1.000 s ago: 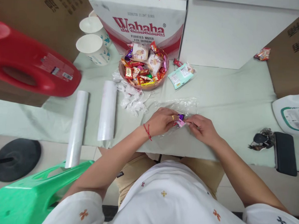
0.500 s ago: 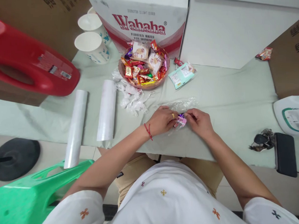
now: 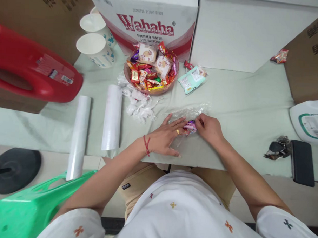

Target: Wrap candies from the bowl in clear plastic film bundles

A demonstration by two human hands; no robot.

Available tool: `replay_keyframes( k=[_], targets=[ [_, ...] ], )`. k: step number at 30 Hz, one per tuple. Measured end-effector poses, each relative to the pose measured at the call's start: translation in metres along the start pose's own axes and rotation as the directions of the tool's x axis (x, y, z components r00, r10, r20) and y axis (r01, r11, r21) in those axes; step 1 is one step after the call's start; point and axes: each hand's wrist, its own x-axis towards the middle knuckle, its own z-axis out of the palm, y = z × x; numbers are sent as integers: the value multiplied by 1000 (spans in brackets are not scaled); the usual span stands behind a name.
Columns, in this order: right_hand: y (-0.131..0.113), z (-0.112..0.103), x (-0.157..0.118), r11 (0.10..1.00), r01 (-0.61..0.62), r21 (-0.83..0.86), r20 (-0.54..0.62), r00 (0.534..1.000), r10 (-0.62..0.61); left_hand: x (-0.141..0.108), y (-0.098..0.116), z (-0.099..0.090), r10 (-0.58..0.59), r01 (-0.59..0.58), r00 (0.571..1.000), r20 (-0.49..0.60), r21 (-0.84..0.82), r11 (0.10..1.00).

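A small purple and pink wrapped candy (image 3: 190,126) lies on a clear plastic bag (image 3: 198,109) near the front of the table. Flat on the bag at the candy's left side is my left hand (image 3: 166,137), its fingers spread and their tips against the wrapper. From the right, my right hand (image 3: 210,127) pinches the candy's end with thumb and curled fingers. Whether it also grips some of the thin bag is hidden. Behind both hands stands a pink clear bowl (image 3: 151,90) heaped with wrapped sweets and two round packaged biscuits (image 3: 147,54).
Left of the hands are two white rolls (image 3: 112,117), (image 3: 79,136) and crumpled plastic (image 3: 140,106). Paper cups (image 3: 96,49), a red jug (image 3: 32,64) and a Wahaha box (image 3: 144,22) stand behind. A mint packet (image 3: 191,79), keys (image 3: 277,148) and a phone (image 3: 302,162) lie rightward.
My left hand has opened from a pinch at the candy into a flat spread and shifted slightly left. My right hand stays pinched at the candy's right end.
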Motion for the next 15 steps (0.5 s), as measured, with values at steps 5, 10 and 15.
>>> replay_keyframes(
  k=[5, 10, 15],
  targets=[
    [-1, 0, 0, 1000, -14, -14, 13, 1000, 14, 1, 7, 20, -104, 99, 981, -164, -38, 994],
    [0, 1, -2, 999, -17, -35, 11, 1000, 17, 9, 14, 32, -327, 259, 870, -369, -223, 940],
    [-1, -1, -2, 999, -44, -25, 13, 999, 44, 25, 11, 37, -516, 442, 730, -448, -266, 856]
  ],
)
